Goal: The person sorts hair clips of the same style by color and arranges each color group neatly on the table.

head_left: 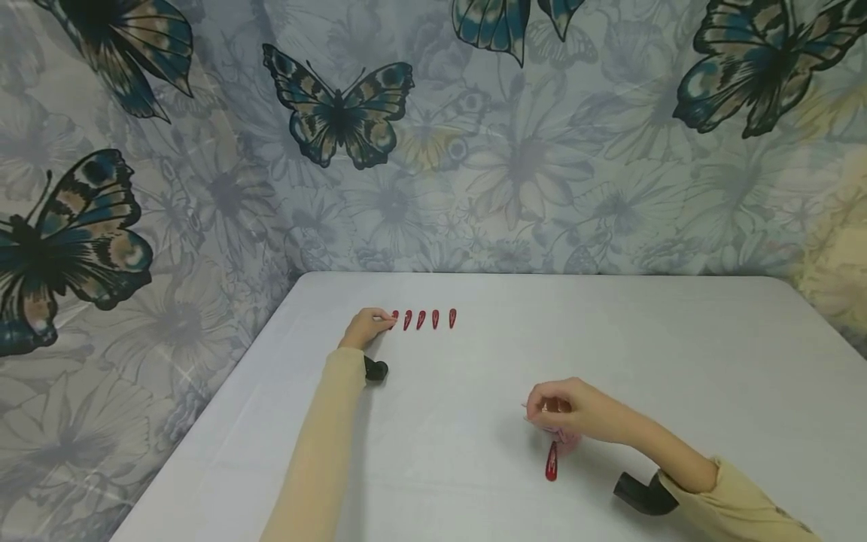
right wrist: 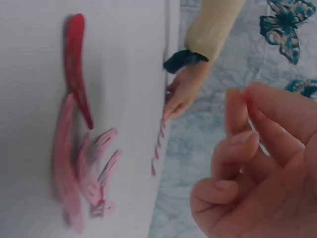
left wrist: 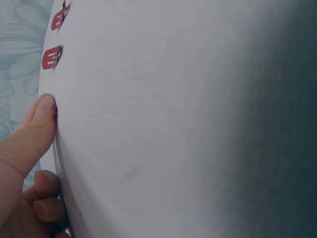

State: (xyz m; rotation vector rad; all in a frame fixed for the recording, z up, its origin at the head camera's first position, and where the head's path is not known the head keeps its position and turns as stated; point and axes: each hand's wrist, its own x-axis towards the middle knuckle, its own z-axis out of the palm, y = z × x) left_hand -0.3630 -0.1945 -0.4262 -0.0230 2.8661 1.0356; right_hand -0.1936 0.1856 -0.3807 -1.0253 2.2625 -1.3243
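Note:
My left hand [head_left: 366,327] is at the left end of a row of red snap hair clips [head_left: 436,319], pinching the endmost red hair clip [left wrist: 55,108] between thumb and finger. The thumb hides most of that clip. My right hand [head_left: 576,410] hovers over the nearer part of the table, its thumb and forefinger tips meeting and the other fingers curled, nothing visible between them. Below it lies a single red hair clip [head_left: 552,461], its narrow end close to pink hair clips [right wrist: 67,168] that the right hand partly hides in the head view.
The white table [head_left: 440,421] reaches back to a wall cloth [head_left: 528,165] with flowers and butterflies. Another cloth side hangs along the table's left edge. A black wrist strap [head_left: 375,369] is on the left wrist, and another black strap [head_left: 646,493] is near the right sleeve.

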